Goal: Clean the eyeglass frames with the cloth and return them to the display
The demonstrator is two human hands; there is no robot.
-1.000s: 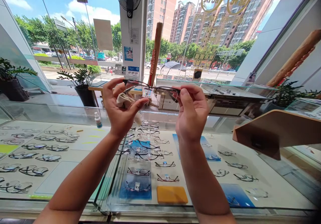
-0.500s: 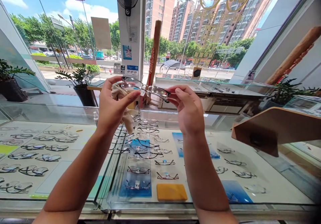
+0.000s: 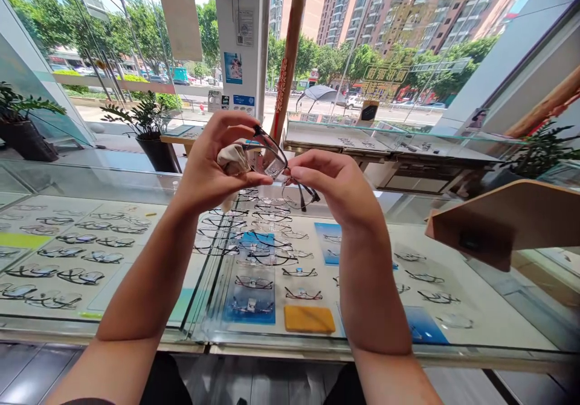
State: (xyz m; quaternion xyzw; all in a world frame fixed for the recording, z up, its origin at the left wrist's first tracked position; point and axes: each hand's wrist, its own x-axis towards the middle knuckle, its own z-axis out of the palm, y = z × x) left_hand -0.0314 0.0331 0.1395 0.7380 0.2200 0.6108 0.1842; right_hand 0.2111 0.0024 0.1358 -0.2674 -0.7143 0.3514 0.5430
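The left hand (image 3: 202, 169) and right hand (image 3: 351, 190) are bare, as are both forearms (image 3: 151, 266), which narrow toward the wrist and bear a crease at the elbow. A dark sleeve edge (image 3: 88, 402) (only a thin curve shows) rounds the left upper arm (image 3: 109, 366). Below the near edge of the tabletop (image 3: 272, 336), black clothing (image 3: 165, 381) covers both legs.

Holding dark-rimmed glasses (image 3: 275, 164) up over the glass-topped desk (image 3: 492, 308). Gripping one end with the left hand (image 3: 208, 166), with a bunched pale cloth (image 3: 233, 159) in the same grasp. Pinching near the bridge with the right hand (image 3: 342, 181). Showing rows of spectacles (image 3: 299, 272) under the glass, beside a yellow case (image 3: 309, 319).
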